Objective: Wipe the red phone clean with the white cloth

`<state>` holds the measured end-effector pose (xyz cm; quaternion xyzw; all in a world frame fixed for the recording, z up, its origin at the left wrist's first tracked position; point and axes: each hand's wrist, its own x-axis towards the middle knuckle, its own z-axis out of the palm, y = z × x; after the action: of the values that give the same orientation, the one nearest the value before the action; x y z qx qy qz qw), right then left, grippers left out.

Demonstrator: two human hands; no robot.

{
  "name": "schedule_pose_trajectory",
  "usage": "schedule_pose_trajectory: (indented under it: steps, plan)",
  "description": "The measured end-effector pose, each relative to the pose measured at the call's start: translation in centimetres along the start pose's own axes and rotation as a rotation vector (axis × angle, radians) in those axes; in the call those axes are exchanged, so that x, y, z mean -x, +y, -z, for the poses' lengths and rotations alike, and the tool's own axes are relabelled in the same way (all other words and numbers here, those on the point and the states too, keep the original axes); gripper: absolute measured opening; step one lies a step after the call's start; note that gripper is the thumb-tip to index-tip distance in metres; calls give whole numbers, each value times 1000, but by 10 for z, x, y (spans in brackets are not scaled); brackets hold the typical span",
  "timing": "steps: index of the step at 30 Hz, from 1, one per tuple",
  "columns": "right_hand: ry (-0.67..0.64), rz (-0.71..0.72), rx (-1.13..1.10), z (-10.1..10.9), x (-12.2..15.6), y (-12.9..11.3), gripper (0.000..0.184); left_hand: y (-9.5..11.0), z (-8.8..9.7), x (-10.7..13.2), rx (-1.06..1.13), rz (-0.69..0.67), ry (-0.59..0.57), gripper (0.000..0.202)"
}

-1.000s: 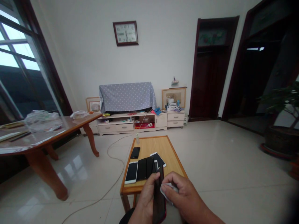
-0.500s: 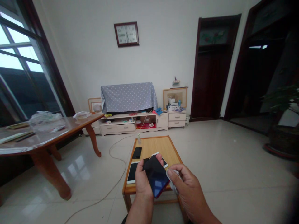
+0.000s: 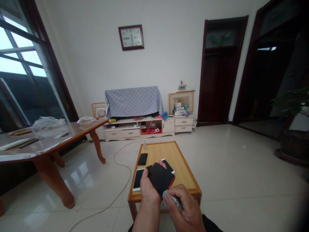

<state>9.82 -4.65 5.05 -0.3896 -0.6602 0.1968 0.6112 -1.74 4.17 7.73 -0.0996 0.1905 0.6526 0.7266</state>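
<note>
My left hand [image 3: 149,187] is shut around a black smartphone with a red edge [image 3: 160,178], holding it tilted above the low wooden table [image 3: 183,170]. My right hand [image 3: 184,206] pinches a white cloth [image 3: 170,199] against the phone's lower corner. On the table, a white-framed phone [image 3: 138,179] lies partly hidden behind my left hand. A black phone [image 3: 142,159] lies beyond it, and another white-framed phone [image 3: 168,165] sits just past the held phone. A small clear bottle [image 3: 144,145] stands at the table's far end.
A cable [image 3: 122,164] runs across the glossy tile floor left of the low table. A large wooden table [image 3: 48,143] with a plastic bag stands at left. A cream cabinet [image 3: 135,129] lines the back wall, and a potted plant [image 3: 293,129] stands at right.
The held phone has turned, its glossy blue-reflecting face no longer showing. My right hand has moved down and toward me with the cloth, and my view has shifted slightly.
</note>
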Motion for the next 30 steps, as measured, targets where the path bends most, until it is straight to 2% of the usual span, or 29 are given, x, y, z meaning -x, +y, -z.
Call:
schedule_pose_trajectory:
  steps: [2,6,11,12,17,23,27,30]
  plan:
    - [24,2,-1,1,-5,0,8,1,-2,1,-10,5,12,35]
    - [161,-108,2,4,-17,-1,10,2,-8,3,-31,9,19,44]
    - [-18,82,9,-3,-11,-6,6,3,-11,2,-80,-36,37,46]
    - [-27,85,8,-3,-11,-7,7,3,-10,1,-86,-43,45,45]
    - [133,-104,-18,3,-19,-7,11,0,-9,4,-76,-48,65,49]
    - [-8,9,35,2,-13,-10,9,-1,-9,4,-63,-51,112,47]
    - [109,-103,61,5,-15,-9,12,-1,-10,5,-59,-37,115,50]
    - [76,-35,84,4,-15,-12,11,-1,-10,7,-66,-48,128,47]
